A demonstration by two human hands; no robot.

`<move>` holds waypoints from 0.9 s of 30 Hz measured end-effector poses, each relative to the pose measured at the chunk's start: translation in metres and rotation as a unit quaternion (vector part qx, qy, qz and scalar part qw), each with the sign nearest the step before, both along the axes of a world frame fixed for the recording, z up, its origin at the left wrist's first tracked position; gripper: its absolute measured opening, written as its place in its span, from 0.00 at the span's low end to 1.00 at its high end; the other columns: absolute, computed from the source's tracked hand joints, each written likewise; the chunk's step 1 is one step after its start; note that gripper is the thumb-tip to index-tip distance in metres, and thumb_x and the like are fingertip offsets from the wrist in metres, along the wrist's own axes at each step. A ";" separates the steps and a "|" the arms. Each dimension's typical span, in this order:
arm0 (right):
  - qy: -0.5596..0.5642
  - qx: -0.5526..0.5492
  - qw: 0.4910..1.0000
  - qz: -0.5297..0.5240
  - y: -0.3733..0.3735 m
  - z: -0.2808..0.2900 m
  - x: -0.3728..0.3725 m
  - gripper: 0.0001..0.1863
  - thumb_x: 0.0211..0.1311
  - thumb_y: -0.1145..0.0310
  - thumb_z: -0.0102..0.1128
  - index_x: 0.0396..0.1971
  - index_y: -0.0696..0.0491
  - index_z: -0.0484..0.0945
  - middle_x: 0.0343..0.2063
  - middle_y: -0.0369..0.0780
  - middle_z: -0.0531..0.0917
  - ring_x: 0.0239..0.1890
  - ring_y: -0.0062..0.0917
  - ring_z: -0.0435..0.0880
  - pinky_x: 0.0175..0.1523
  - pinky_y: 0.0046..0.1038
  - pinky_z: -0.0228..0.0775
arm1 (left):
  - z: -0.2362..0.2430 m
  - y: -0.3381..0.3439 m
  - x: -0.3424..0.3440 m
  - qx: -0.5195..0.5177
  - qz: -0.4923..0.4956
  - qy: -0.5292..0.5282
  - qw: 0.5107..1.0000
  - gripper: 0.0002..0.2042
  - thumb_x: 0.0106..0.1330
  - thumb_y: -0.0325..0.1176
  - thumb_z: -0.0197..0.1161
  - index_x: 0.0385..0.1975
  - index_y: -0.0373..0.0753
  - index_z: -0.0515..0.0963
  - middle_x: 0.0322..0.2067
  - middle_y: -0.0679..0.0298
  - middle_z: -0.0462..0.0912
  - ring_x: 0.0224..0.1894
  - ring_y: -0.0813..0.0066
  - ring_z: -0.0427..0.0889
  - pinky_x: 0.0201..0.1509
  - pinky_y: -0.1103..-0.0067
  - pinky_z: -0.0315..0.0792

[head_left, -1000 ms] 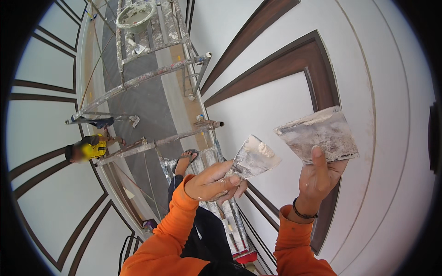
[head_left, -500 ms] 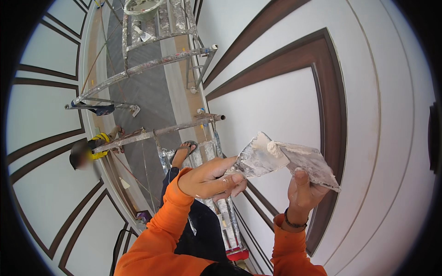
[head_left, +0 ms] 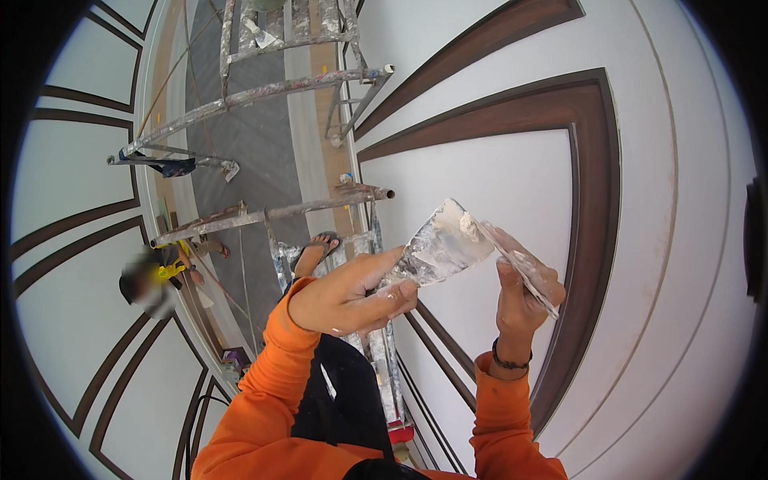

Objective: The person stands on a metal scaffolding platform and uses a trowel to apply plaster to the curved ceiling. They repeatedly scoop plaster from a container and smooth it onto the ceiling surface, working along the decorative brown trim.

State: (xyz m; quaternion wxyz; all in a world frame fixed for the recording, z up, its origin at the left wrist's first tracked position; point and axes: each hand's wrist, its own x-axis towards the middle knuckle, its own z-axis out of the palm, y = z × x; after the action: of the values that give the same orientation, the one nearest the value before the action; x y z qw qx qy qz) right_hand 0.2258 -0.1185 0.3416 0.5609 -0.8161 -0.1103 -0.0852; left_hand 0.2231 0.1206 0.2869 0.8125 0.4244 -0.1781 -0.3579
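Observation:
My left hand (head_left: 348,294) is closed on a broad putty knife (head_left: 444,248), its pale, smeared blade pointing up and to the right. My right hand (head_left: 518,298), with a dark bracelet at the wrist, grips a second flat putty knife (head_left: 524,274), thumb on the near side and fingers behind it. This second blade is turned nearly edge-on. A lump of off-white putty (head_left: 469,227) sits where the two blades meet. Both handles are hidden by my hands. White smears mark my left fingers.
A white wall with brown moulding (head_left: 596,160) rises at the right. Splattered scaffold rails (head_left: 272,214) cross below me, and my sandalled foot (head_left: 318,250) stands on planks. Another putty knife (head_left: 262,34) lies on the far platform. A person in yellow (head_left: 172,268) is lower left.
The right-hand blade has turned from showing its face to nearly edge-on. Both hands have shifted slightly up and left. The view has tilted, and the far bucket has mostly left the top edge.

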 end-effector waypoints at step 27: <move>0.221 0.229 0.916 -0.244 0.015 -0.058 0.085 0.22 0.55 0.79 0.61 0.51 0.64 0.72 0.44 0.41 0.80 0.45 0.23 0.78 0.53 0.24 0.69 | -0.082 0.078 -0.004 0.099 0.109 0.273 0.951 0.13 0.75 0.36 0.46 0.51 0.35 0.67 0.25 0.62 0.74 0.14 0.81 0.70 0.16 0.86 0.66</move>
State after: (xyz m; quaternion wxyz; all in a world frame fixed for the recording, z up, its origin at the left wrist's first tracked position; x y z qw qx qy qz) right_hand 0.3109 -0.1035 0.2832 0.7043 -0.6647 0.2420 -0.0597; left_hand 0.2187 0.1984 0.2048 0.8181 0.4059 0.1340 -0.3849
